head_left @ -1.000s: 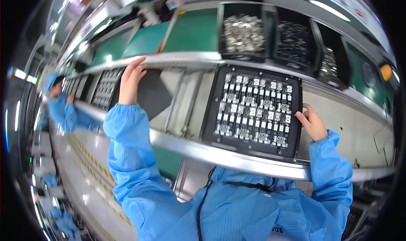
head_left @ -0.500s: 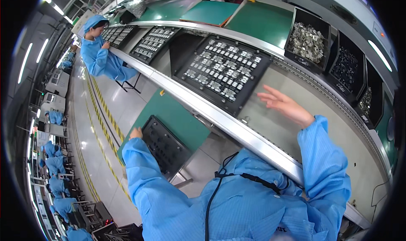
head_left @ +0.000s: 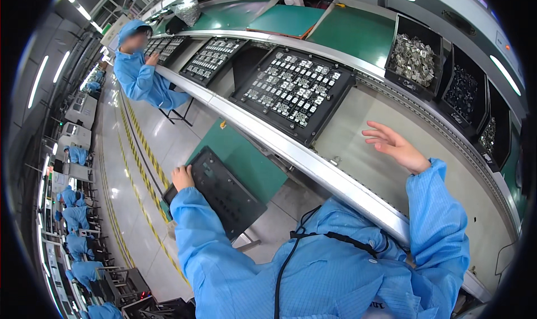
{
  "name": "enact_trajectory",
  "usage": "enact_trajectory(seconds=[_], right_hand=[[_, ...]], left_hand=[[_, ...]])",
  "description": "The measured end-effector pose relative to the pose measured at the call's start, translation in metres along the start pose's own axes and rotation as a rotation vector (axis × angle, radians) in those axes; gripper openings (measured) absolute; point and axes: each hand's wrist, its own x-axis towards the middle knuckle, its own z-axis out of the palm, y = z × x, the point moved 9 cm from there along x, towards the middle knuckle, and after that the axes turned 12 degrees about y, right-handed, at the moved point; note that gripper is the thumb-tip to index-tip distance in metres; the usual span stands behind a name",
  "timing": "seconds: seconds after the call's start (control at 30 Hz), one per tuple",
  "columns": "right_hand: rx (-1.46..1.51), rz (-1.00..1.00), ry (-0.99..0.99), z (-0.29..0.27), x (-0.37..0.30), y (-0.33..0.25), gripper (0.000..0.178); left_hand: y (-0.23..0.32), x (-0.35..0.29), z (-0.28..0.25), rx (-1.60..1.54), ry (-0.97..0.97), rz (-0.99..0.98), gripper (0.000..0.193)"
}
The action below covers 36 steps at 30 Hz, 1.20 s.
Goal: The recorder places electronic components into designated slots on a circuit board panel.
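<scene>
My left hand [head_left: 182, 177] is closed on the far left edge of a black fixture plate [head_left: 228, 195] with round bosses and recesses. The plate lies over a green side table [head_left: 268, 173] to my left, looking slightly tilted; whether it rests fully on the tabletop I cannot tell. Over the grey conveyor bed [head_left: 358, 123], my right hand [head_left: 394, 148] hovers with spread fingers and nothing in it. Beyond its fingertips sits a black tray [head_left: 314, 131] filled with rows of small silvery metal parts [head_left: 296, 87].
Further along the line are more loaded black trays [head_left: 212, 60]. Black bins of loose metal pieces [head_left: 414, 62] and dark small parts [head_left: 461, 90] stand on the far right ledge. A co-worker in blue [head_left: 137, 76] sits at the far left. A metal rail [head_left: 268, 123] edges the conveyor.
My left hand has come onto the edge of the black plate, which has turned and shifted a little toward the left. My right hand has drawn slightly away from the loaded tray.
</scene>
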Motion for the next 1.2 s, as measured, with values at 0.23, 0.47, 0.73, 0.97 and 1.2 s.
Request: enact_trajectory(seconds=[0.23, 0.47, 0.73, 0.97, 1.2], right_hand=[[-0.056, -0.074, -0.05, 0.024, 0.001, -0.024, 0.054], [-0.325, -0.37, -0.171, 0.066, -0.056, -0.073, 0.066], [-0.178, -0.297, 0.169, 0.044, -0.147, -0.069, 0.055], [0.371, -0.168, 0.966, -0.053, -0.231, -0.051, 0.044], [0.641, 0.063, 1.252, -0.144, -0.31, 0.043, 0.036]], left_hand=[[0.121, 0.009, -0.227, -0.335, 0.462, 0.168, 0.02], [0.237, -0.029, -0.33, -0.805, 0.615, 0.429, 0.025], [0.383, -0.031, -0.401, -1.222, 0.404, 0.629, 0.029], [0.492, -0.044, -0.434, -1.427, 0.206, 0.831, 0.072], [0.574, -0.078, -0.264, -1.783, -0.719, 0.393, 0.065]])
